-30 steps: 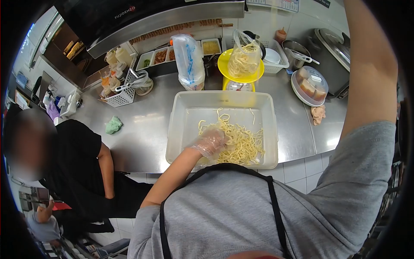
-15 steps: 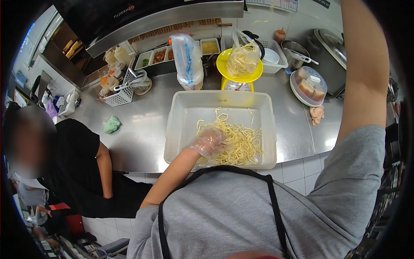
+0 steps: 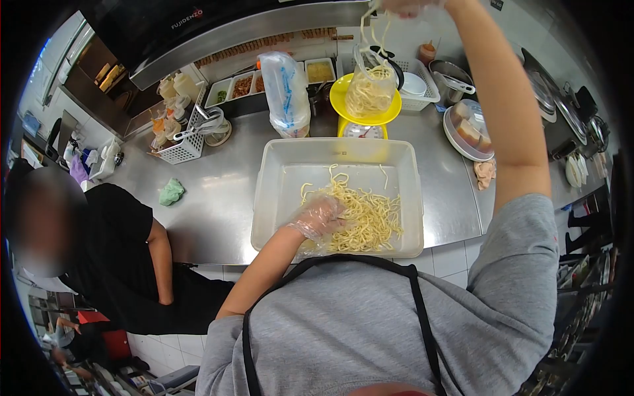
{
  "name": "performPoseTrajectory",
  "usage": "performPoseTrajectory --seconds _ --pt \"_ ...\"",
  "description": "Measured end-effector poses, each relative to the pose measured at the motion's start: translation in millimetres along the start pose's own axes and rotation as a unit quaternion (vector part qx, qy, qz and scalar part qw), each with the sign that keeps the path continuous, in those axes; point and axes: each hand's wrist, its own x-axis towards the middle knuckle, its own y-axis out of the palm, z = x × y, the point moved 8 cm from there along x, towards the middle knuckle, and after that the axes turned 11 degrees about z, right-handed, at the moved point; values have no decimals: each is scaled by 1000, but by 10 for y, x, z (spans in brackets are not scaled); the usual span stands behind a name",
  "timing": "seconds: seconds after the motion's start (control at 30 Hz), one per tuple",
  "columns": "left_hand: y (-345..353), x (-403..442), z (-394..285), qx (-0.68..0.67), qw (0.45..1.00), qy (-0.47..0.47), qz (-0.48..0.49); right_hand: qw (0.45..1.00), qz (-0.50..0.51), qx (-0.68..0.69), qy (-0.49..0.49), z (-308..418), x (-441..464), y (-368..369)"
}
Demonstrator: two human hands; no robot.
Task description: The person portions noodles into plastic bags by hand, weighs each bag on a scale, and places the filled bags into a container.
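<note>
Now my right hand (image 3: pixel 411 6) is coming into sight at the top edge, where a moment ago only my raised arm was showing, and pale yellow noodle strands (image 3: pixel 364 28) are hanging from it. To my judgement, that means more noodles are being lowered toward the clear plastic bag (image 3: pixel 370 94) underneath. The hand is partly cut off, but its fingers are seemingly closing on the strands; whether the lower ends are touching the bag's mouth, I cannot tell.

My left hand (image 3: pixel 320 218), in a clear plastic glove, is resting as it was, against the left side of the loose heap of pale yellow noodles (image 3: pixel 373 221). Its fingertips are dipping among the strands, so I cannot tell whether they are gripping any. That heap is lying in the wide, translucent plastic tub (image 3: pixel 297 177) right in front of me, well below my right hand.

Beyond the tub, the part-filled bag is sitting on the round yellow plate (image 3: pixel 340 100) of a yellow dial scale (image 3: pixel 362 132). To its left, a tall clear plastic sleeve with blue print (image 3: pixel 286 92) is standing on the stainless steel desk (image 3: pixel 218 221). Farther left, a crumpled green cloth (image 3: pixel 171 192) is lying, and a person in black (image 3: pixel 119 231) is staying beside me.
</note>
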Motion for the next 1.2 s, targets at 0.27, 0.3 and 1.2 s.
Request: performPoseTrajectory --seconds 0.27,0.3,1.2 --pt "-29 -3 -22 7 1000 -3 10 998 56 -1 14 -200 426 1019" --pt "-55 -5 -45 -1 1000 -6 20 1000 26 -4 15 -263 495 1065" --pt "-67 -32 74 -90 996 -2 2 938 225 109 -241 1043 -731 1977"
